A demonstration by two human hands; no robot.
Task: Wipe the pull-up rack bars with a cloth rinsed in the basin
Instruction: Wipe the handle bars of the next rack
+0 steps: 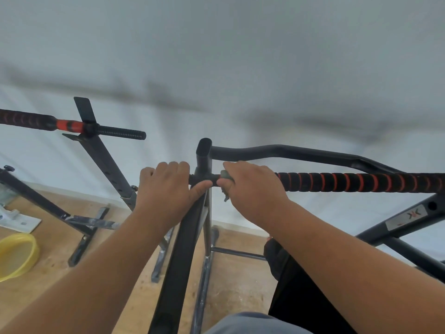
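The black pull-up rack stands in front of me, its upright post [204,153] in the middle. A horizontal bar with black-and-red foam grip [356,182] runs right from the post. My right hand [252,189] is wrapped around this bar just right of the post, pressing a small grey cloth [225,175] against it; only a scrap of cloth shows above and below my fingers. My left hand [166,186] grips the bar stub on the post's left side, its thumb against the joint. The yellow basin [16,255] sits on the floor at the far left.
A second black rack with a red-and-black bar [69,126] stands to the left on the wooden floor [120,273]. A curved black bar [289,151] runs behind the foam grip. White wall lies beyond. A dark pad [284,273] hangs at the lower right.
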